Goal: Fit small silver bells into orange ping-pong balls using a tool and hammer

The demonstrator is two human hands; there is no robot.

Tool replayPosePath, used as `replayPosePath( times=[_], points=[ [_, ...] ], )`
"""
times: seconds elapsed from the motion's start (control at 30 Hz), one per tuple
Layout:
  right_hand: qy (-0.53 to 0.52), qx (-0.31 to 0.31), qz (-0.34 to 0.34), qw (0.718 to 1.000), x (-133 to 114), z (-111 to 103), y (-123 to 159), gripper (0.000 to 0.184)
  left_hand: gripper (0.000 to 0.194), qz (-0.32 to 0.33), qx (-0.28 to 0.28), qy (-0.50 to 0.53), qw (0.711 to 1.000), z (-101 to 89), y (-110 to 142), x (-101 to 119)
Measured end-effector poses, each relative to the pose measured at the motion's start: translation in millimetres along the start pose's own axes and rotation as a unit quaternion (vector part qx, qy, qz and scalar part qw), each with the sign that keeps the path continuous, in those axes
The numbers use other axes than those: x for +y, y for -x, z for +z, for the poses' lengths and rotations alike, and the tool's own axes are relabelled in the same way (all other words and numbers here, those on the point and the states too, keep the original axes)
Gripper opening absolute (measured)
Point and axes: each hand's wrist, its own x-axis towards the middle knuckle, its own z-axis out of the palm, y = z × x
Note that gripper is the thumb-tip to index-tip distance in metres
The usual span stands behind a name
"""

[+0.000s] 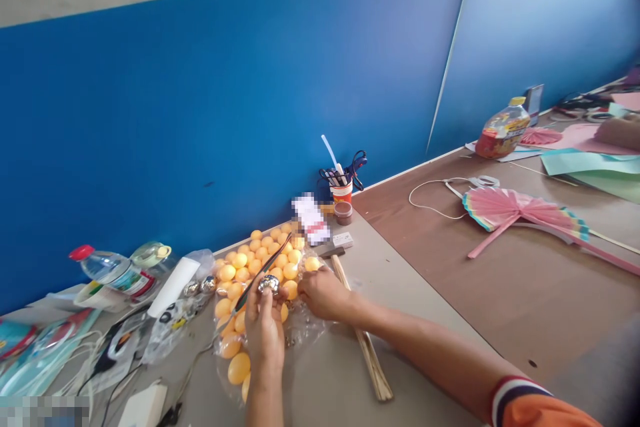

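"Two hands in my view; holding what?"

"Left hand (266,330) grips the silver ball (269,284) over the orange balls (239,368); right hand (324,292) is curled beside them, contents I can't tell; tugging the bag (304,328) might roll balls against the sticks (371,361)."

The left forearm (265,390) rose almost vertically from the bottom edge, left of centre; its hand, the left hand (266,327), was upright, thumb (267,300) raised and fingers (251,303) curled in a grip. The right forearm (415,340) slanted in from the lower right corner, and the right hand (325,293) pointed leftward near the centre, knuckles up, fingers bent.
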Motion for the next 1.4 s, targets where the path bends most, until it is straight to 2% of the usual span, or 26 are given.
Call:
replayPosePath(
  times=[0.07, 0.13, 0.4, 0.47, 0.57, 0.7, 0.93, 1.1, 1.17, 1.4],
  points=[
    [0.111, -0.051, -0.021, 0.992, -4.8, 5.5, 2.7, 0.015, 0.054, -0.009, -0.019, -0.008, 1.0, 2.0, 4.1, 0.8],
    [0.153, -0.072, -0.034, 0.985, -9.5, 8.9, 3.8, 0.017, 0.054, -0.013, -0.027, -0.014, 0.999, 3.6, 8.0, 1.4],
    [0.154, -0.09, -0.056, 0.982, -13.4, 6.7, 5.6, 0.021, 0.056, -0.021, -0.036, -0.05, 0.998, 2.3, 10.9, 1.3],
    [0.13, -0.068, -0.048, 0.988, -8.1, 6.5, 5.9, 0.019, 0.056, -0.021, -0.035, -0.048, 0.998, 1.3, 10.2, 0.6],
    [0.065, 0.007, -0.015, 0.998, 0.9, 7.9, 4.4, 0.018, 0.055, -0.022, -0.033, -0.047, 0.998, 0.0, 7.9, -1.5],
    [-0.076, 0.085, 0.052, 0.992, 6.8, 7.0, 0.5, 0.014, 0.058, -0.021, -0.033, -0.03, 0.999, -2.2, 3.3, -6.3],
    [-0.326, 0.123, 0.05, 0.936, 6.4, -3.0, -3.9, 0.02, 0.064, -0.034, -0.071, -0.038, 0.996, -5.8, 1.6, -10.4],
    [-0.508, 0.087, 0.097, 0.852, 5.8, -8.3, -8.2, 0.015, 0.071, -0.035, -0.087, -0.044, 0.995, -2.8, 4.7, -9.1],
    [-0.545, 0.087, 0.098, 0.828, 4.8, -11.0, -8.7, 0.014, 0.072, -0.03, -0.089, -0.044, 0.995, -1.9, 5.3, -9.1],
    [-0.586, 0.057, 0.086, 0.803, -1.0, -18.6, -3.7, 0.008, 0.072, -0.021, -0.083, -0.044, 0.995, -0.2, 6.4, -7.5]
  ],
)
